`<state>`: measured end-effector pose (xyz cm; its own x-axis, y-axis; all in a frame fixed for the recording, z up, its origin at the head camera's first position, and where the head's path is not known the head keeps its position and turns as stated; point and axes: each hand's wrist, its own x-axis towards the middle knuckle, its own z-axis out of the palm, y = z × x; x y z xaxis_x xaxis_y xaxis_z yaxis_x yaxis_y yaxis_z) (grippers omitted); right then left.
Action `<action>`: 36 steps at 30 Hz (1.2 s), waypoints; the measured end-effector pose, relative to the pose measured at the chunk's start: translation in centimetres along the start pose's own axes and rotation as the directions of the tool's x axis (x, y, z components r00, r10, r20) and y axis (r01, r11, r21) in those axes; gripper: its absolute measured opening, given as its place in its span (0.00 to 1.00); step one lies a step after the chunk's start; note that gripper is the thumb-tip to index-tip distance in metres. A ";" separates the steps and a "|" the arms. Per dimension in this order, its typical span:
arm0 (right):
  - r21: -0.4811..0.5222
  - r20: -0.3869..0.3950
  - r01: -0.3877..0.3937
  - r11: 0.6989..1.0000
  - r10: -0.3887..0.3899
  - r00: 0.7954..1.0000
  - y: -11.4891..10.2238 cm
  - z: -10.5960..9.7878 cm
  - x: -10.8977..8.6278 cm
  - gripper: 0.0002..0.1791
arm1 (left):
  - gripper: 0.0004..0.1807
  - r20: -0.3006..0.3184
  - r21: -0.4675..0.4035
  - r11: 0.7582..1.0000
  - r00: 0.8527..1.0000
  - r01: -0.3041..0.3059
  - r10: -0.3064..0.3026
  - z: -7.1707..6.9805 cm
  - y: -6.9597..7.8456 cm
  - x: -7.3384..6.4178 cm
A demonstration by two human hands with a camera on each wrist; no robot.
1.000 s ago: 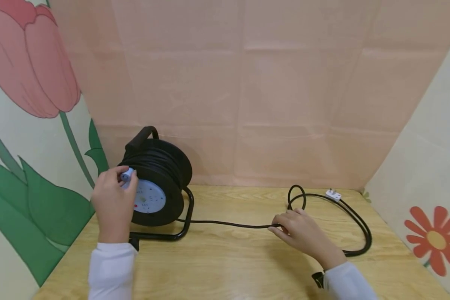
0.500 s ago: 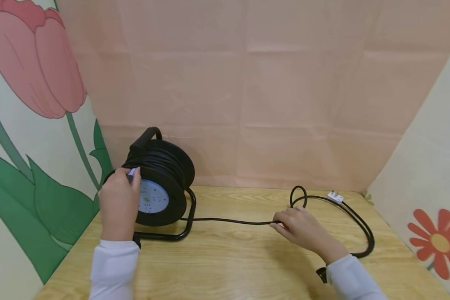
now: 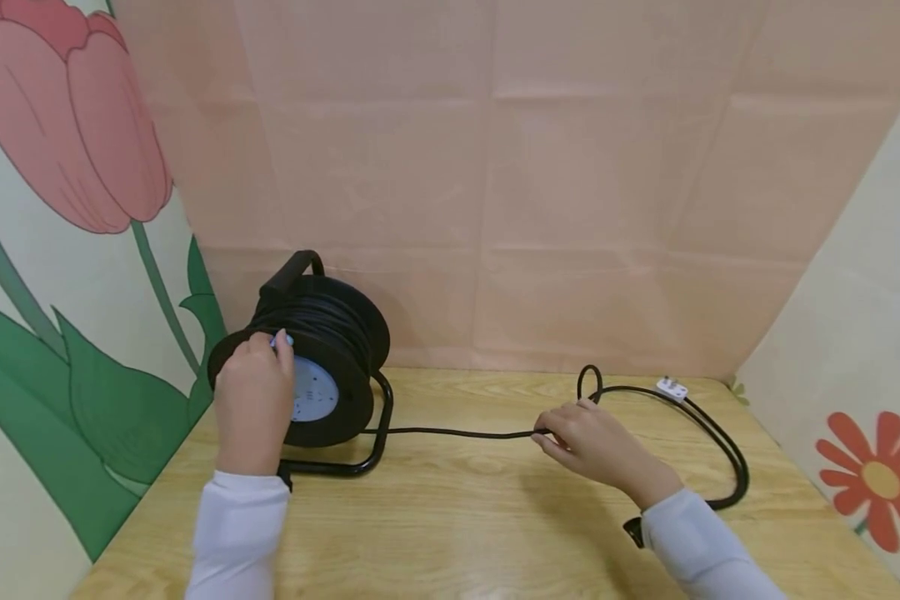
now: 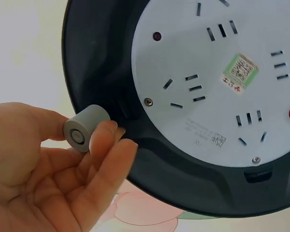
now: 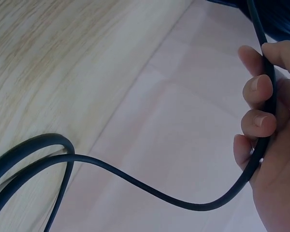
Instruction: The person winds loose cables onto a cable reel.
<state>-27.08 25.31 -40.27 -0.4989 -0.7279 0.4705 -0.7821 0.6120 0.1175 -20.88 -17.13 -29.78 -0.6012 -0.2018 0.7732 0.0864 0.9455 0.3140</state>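
A black cable reel (image 3: 317,325) stands at the left of the table, wound with black cable and faced with a pale blue socket panel (image 4: 208,87). My left hand (image 3: 257,392) pinches the reel's small grey-blue crank knob (image 4: 87,126) between thumb and fingers, at the edge of the front flange. To the right, my right hand (image 3: 596,446) has its fingers curled round the black cable (image 5: 267,104), which runs nearly straight from the reel's underside to that hand. Past the hand the slack forms a small loop and a wide bend.
A white plug (image 3: 672,388) lies at the back right of the wooden table (image 3: 435,533). The reel rests on a black tube frame (image 3: 381,425) and has a handle (image 3: 291,273) on top. A pink sheet (image 3: 487,183) hangs behind the table.
My left hand has moved rightward along the flange with the knob, and the socket panel has turned. The right hand keeps hold of the cable, slightly farther left; the small loop has narrowed.
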 end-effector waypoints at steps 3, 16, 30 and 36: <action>0.002 0.023 0.000 1.000 0.000 1.000 0.0 0.1 0.2 0.03 | 0.23 0.026 0.012 1.000 1.000 0.003 -0.003 0.3 0.1 0.0; 0.047 -0.003 0.035 0.998 -0.034 0.999 0.2 0.7 1.5 0.03 | 0.24 0.047 0.016 0.998 0.997 -0.063 0.062 0.9 0.8 -0.4; 0.124 0.051 0.014 0.992 -0.020 0.998 -1.0 2.4 3.4 0.05 | 0.24 0.100 0.025 0.995 0.990 -0.098 0.095 1.9 2.1 -1.7; 0.102 0.036 0.030 0.994 -0.034 0.999 -1.4 3.2 3.9 0.06 | 0.22 0.116 0.022 0.995 0.989 -0.098 0.095 2.3 2.3 -1.9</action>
<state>-29.08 20.62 -41.40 -0.4852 -0.7590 0.4341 -0.8309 0.5549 0.0416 -21.38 -13.98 -31.82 -0.6782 -0.0803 0.7304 0.1276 0.9660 0.2246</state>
